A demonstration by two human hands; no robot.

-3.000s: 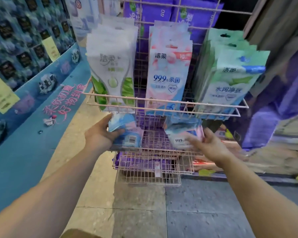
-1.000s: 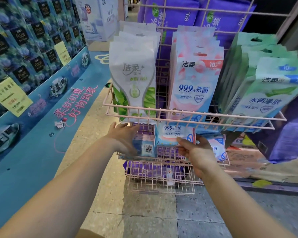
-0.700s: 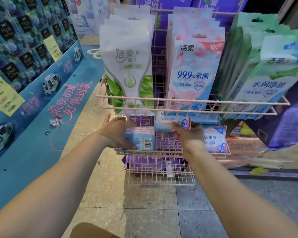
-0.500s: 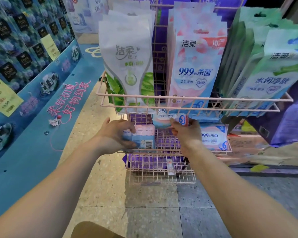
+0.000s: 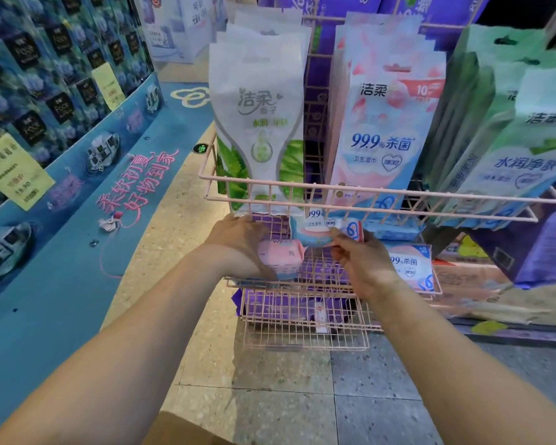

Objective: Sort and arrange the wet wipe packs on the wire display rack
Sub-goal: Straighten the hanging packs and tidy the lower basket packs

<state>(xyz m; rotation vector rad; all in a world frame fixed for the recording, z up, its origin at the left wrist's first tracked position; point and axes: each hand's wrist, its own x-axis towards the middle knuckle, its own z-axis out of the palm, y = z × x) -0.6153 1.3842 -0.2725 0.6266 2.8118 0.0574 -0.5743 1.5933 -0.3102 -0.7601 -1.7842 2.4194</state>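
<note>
Under pink wire rack (image 5: 382,200), left hand (image 5: 238,242) grips pink pack (image 5: 281,256); right hand (image 5: 363,261) pinches another pack (image 5: 315,231).

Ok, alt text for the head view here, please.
Both hands reach into a pink wire rack: the left hand grips a small pink pack on the middle shelf, the right hand pinches a 99.9% pack. Tall packs stand above.
</note>
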